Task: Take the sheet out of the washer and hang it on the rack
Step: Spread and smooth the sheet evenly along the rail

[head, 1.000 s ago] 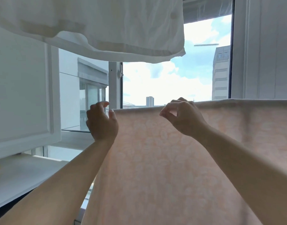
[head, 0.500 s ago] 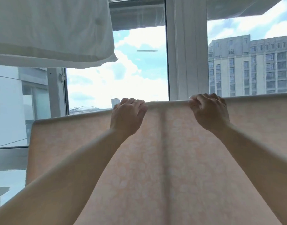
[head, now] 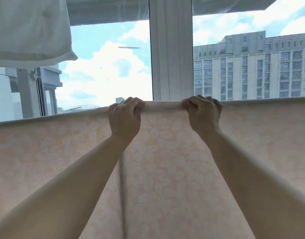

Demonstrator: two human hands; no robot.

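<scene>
A pale peach sheet (head: 165,161) with a faint white flower print hangs draped over a horizontal rack bar and fills the lower part of the head view. Its folded top edge runs across the frame at the level of my hands. My left hand (head: 125,116) grips that top edge with its fingers curled over it. My right hand (head: 204,114) grips the same edge a short way to the right. Between the hands the cloth is stretched flat. The rack bar itself is hidden under the cloth, and the washer is out of view.
A white cloth (head: 29,30) hangs overhead at the upper left. Straight behind the sheet stands a window with a white frame post (head: 171,49), with sky and a tall building (head: 251,66) outside. An open window sash (head: 36,94) is at the left.
My view has swung right along the sheet. Both hands moved right along the top edge and went from pinching it near its left end to gripping it with curled fingers.
</scene>
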